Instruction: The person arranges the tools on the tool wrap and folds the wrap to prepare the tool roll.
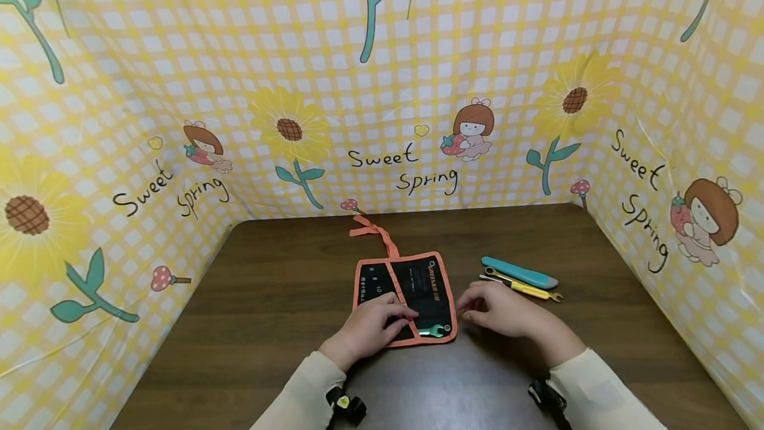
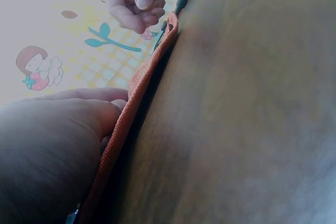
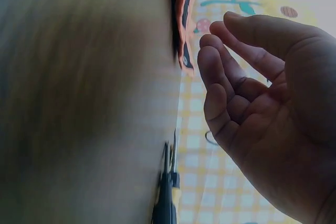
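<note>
A black tool pouch point(image 1: 421, 284) with orange trim lies spread on the table, printed with sizes and lettering. My left hand point(image 1: 373, 324) rests on its lower left part, fingers loosely bent over the fabric. In the left wrist view its orange edge point(image 2: 131, 103) runs beside that hand. A green open-ended wrench point(image 1: 434, 331) sits along the pouch's lower edge, its jaw end showing and the rest hidden. Just right of the pouch, my right hand point(image 1: 498, 308) hovers with loosely curled fingers and holds nothing; the right wrist view shows its bare palm.
Right of the pouch lie a teal tool point(image 1: 519, 272) with a grey tip and a yellow wrench-ended tool point(image 1: 528, 288), close together and partly behind the right hand. An orange tie strap point(image 1: 382, 237) stretches toward the back edge. Checked cloth point(image 1: 382, 98) walls enclose the wooden table point(image 1: 268, 284).
</note>
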Available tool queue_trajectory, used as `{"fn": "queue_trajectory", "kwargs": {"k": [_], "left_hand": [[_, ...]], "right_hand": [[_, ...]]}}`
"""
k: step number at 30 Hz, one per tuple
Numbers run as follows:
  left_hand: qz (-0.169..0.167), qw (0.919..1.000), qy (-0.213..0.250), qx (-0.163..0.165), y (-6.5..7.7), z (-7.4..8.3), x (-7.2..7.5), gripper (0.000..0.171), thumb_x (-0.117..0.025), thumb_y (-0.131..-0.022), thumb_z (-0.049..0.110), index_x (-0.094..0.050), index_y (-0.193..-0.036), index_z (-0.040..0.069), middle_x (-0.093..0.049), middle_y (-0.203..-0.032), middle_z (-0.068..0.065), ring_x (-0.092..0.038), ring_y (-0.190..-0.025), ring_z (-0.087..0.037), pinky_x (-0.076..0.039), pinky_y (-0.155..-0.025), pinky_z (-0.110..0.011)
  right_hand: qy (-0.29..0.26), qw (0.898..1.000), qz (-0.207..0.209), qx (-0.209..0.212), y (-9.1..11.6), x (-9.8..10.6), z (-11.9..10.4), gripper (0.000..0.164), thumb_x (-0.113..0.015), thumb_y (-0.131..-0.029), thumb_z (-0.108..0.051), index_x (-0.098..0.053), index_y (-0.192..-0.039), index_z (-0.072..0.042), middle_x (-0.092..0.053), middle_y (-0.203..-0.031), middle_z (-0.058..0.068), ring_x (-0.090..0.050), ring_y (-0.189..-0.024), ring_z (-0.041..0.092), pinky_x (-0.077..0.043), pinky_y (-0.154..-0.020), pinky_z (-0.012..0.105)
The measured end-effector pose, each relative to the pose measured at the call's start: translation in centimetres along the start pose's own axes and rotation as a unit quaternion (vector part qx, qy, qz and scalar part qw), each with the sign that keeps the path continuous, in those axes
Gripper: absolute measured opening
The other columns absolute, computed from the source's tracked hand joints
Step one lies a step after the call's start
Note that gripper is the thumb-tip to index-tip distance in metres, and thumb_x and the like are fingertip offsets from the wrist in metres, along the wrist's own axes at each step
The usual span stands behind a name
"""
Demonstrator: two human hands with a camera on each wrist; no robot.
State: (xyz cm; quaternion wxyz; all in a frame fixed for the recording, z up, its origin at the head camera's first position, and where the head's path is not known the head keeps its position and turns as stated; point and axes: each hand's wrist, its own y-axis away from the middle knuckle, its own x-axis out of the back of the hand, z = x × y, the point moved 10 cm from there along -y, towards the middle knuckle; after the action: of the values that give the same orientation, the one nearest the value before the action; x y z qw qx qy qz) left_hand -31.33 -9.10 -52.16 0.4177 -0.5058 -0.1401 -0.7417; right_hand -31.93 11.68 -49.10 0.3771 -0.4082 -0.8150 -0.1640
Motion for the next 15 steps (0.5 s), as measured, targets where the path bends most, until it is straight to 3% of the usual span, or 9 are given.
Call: {"fn": "queue_trajectory", "kwargs": {"k": [15], "left_hand": [[0.020,0.9996,-0.004,0.021,-0.1,-0.1,0.5,0.014,-0.070,-0.103,0.024,-0.077,-0.109,0.035,-0.060,-0.100,0.017,-0.058,-0.084,-0.001,-0.052,-0.076,-0.027]], "right_hand": [[-0.001,0.999,0.046,-0.017,1.6,2.3,2.0,0.015,-0.075,-0.098,-0.015,-0.078,-0.113,-0.014,-0.072,-0.105,-0.003,-0.062,-0.089,0.008,-0.054,-0.078,0.032]]}}
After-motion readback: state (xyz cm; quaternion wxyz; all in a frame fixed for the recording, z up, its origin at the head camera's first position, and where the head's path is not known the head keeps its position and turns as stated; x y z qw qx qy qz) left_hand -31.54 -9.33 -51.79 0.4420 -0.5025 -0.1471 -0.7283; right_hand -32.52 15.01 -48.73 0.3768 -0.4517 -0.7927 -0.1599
